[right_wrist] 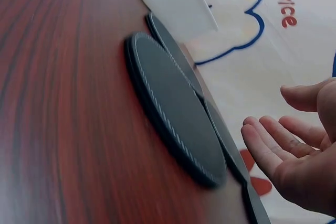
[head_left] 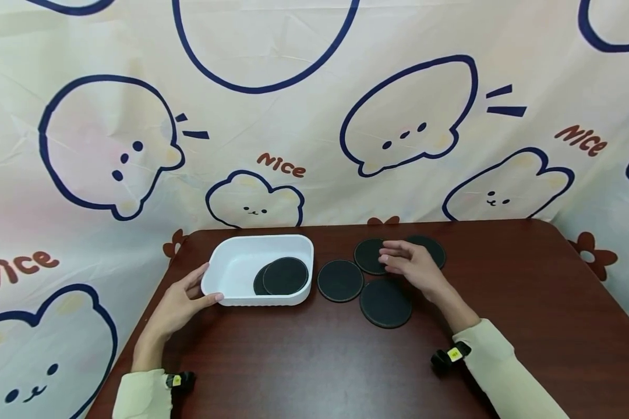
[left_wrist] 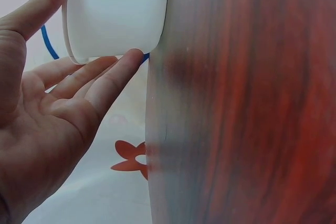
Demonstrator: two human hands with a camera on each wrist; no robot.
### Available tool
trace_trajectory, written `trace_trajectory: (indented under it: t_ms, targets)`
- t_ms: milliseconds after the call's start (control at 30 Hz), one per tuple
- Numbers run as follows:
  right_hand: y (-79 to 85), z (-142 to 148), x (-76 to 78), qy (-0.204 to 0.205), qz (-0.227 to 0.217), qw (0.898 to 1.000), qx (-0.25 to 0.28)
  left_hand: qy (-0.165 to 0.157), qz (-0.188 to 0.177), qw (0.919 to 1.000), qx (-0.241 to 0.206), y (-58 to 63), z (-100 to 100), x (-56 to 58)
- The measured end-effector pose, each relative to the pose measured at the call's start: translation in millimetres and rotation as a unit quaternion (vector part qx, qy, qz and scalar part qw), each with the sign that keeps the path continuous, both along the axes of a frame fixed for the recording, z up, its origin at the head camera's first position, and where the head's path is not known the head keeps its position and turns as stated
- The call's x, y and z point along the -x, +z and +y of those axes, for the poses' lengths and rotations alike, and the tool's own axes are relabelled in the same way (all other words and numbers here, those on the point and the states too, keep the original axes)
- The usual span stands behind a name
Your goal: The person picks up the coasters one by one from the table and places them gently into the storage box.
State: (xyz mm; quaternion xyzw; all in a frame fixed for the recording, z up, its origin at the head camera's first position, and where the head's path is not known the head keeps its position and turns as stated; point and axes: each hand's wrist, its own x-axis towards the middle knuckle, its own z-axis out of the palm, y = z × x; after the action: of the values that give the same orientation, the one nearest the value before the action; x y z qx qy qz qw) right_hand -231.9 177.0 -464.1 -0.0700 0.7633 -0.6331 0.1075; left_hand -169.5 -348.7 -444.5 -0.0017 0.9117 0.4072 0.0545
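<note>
A white plastic tray (head_left: 228, 267) stands at the table's back left, two black round coasters (head_left: 287, 276) overlapping in its right end. My left hand (head_left: 175, 307) holds the tray's left end, thumb at the front corner and fingertips (left_wrist: 135, 56) against the end wall. Several more coasters (head_left: 340, 281) with stitched edges lie to the right of the tray. Above the back ones hovers my right hand (head_left: 421, 269), empty, with fingers extended and the thumb apart, partly covering a back coaster (head_left: 368, 256). In the right wrist view the nearest coaster (right_wrist: 176, 106) lies flat, away from the fingers.
The dark brown wooden table (head_left: 304, 361) ends just behind the tray and coasters. Behind it hangs a pale cloth (head_left: 320, 128) with blue bear outlines. Each wrist carries a small black device (head_left: 180, 381) on a light sleeve (head_left: 144, 396).
</note>
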Motion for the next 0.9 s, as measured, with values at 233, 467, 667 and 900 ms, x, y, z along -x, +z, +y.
trace_trajectory:
  t_ms: [233, 467, 667, 900]
  targets:
    - [-1.4, 29.7, -2.1, -0.026, 0.001, 1.000, -0.012, -0.001, -0.002, 1.0000, 0.005, -1.0, -1.0, 0.9]
    - [1.8, 52.1, -3.0, -0.044, 0.010, 0.999, -0.025, -0.003, 0.007, 1.0000, 0.002, -1.3, 1.9, -0.4]
    - [2.3, 66.8, -3.4, -0.052, 0.028, 0.996, -0.065, -0.004, 0.007, 1.0000, -0.003, -1.1, 4.0, -0.8]
    - [3.9, 79.0, 5.1, -0.053, 0.047, 0.992, -0.108, 0.001, 0.005, 1.0000, -0.003, 0.9, 1.7, -1.7]
